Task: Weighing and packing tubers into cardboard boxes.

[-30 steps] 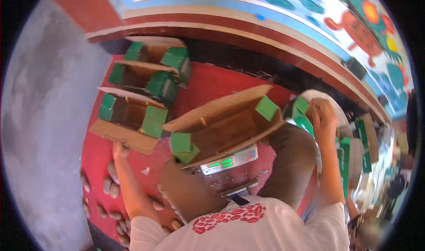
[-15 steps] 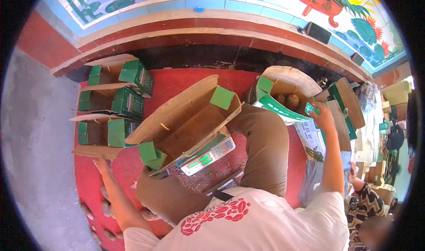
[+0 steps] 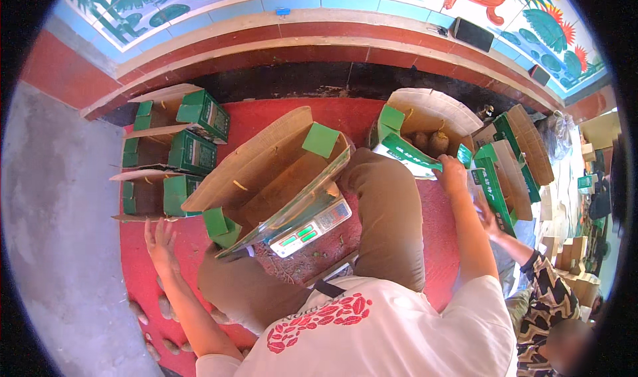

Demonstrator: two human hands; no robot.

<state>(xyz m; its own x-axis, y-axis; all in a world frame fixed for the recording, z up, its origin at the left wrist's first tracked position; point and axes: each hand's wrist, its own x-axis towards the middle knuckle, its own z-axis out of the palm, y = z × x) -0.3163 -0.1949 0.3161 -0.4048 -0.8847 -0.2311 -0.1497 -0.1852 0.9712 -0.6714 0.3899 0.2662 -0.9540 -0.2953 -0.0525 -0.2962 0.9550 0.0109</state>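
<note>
My left hand [image 3: 161, 245] is open, fingers spread, just below the nearest of several open green cardboard boxes [image 3: 179, 194] stacked in a row at the left. My right hand [image 3: 452, 175] has its fingers closed over the near rim of another green cardboard box [image 3: 412, 156], which holds a few brown tubers [image 3: 438, 143]. Between my hands, a large open cardboard box [image 3: 279, 181] sits tilted on a digital scale [image 3: 312, 229] with lit green displays. Its visible inside is bare brown card.
At the right, a co-worker's hand [image 3: 490, 219] touches an open green box [image 3: 502, 184]; a patterned sleeve [image 3: 548, 287] follows. Several loose tubers [image 3: 166, 307] lie on the red mat [image 3: 440, 244] by my left forearm. A black-based wall [image 3: 299, 84] runs behind the boxes.
My left hand has opened away from the left box's edge. My right hand has shifted from the box's right flap to its near rim. The co-worker's hand has reached left to the neighbouring box.
</note>
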